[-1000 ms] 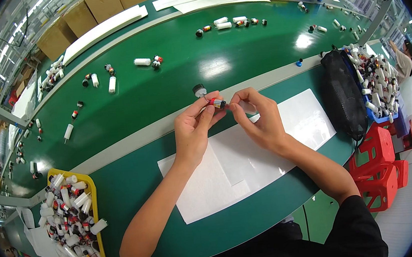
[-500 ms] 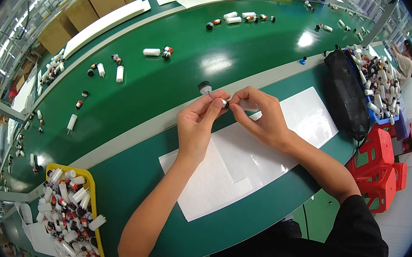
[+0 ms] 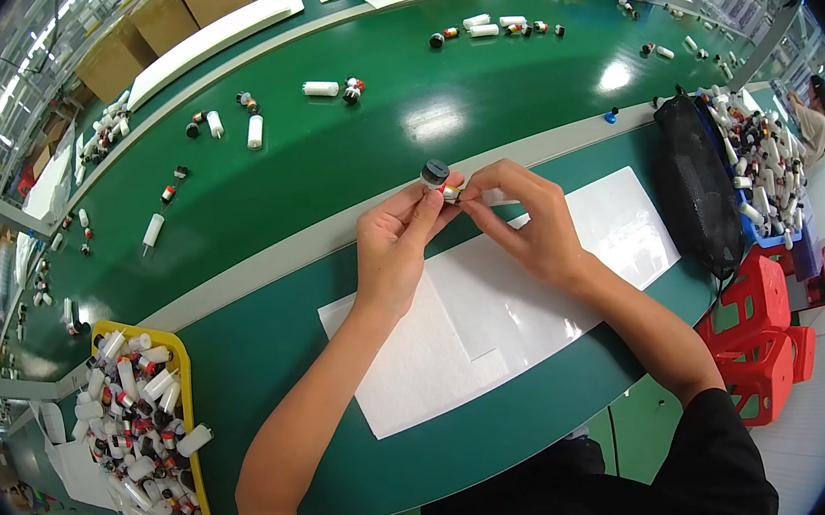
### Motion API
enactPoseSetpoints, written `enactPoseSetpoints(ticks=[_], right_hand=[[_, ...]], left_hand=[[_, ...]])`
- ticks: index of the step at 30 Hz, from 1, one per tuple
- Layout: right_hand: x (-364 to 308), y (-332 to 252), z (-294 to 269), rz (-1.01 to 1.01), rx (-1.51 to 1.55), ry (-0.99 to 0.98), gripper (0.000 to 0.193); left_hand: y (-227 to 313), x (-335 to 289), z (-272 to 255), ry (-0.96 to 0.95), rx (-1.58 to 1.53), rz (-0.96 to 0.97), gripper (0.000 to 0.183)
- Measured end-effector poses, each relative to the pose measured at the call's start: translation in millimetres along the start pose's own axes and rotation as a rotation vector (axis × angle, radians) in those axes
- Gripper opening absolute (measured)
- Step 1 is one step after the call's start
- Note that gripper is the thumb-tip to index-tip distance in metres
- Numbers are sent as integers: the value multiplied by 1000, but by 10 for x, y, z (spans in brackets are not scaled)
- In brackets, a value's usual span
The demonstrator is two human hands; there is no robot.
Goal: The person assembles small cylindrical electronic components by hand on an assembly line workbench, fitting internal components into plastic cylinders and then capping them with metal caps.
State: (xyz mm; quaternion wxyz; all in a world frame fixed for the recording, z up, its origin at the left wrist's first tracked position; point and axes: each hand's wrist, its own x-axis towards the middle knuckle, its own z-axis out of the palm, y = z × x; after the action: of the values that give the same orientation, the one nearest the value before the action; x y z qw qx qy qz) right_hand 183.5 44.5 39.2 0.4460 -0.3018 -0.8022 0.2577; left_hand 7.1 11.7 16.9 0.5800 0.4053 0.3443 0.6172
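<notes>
My left hand (image 3: 394, 251) and my right hand (image 3: 527, 227) meet fingertip to fingertip above the pale strip at the edge of the green conveyor belt (image 3: 341, 154). Between the fingertips they pinch a small white tube part with a red band (image 3: 450, 192). A small dark round cap (image 3: 435, 171) sits right behind my left fingertips, touching or nearly touching them. Under my wrists lie white paper sheets (image 3: 498, 309) on the green worktable (image 3: 273, 363).
A yellow tray (image 3: 187, 452) full of white and red tubes stands at my left. A black mesh bag (image 3: 697, 187) and a blue bin of tubes (image 3: 759, 161) sit at my right, red stools (image 3: 764, 351) below them. Loose tubes (image 3: 253, 130) lie scattered on the belt; other people work at the edges.
The loose tubes on the belt have drifted to the right. My hands stay together at the same spot, still working the small part; the dark cap now sits closer to my fingers.
</notes>
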Motion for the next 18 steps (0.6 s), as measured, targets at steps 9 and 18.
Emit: enactPoseSetpoints(ticks=[9,18], right_hand=[[-211,-623,-219,-81,-507,-296,26],[-1053,-895,-209,37,-323,-430,28]], left_hand=[[-82,-11,-151,49,78,-21,26],[-18,23,-42,-2,19,-7,25]])
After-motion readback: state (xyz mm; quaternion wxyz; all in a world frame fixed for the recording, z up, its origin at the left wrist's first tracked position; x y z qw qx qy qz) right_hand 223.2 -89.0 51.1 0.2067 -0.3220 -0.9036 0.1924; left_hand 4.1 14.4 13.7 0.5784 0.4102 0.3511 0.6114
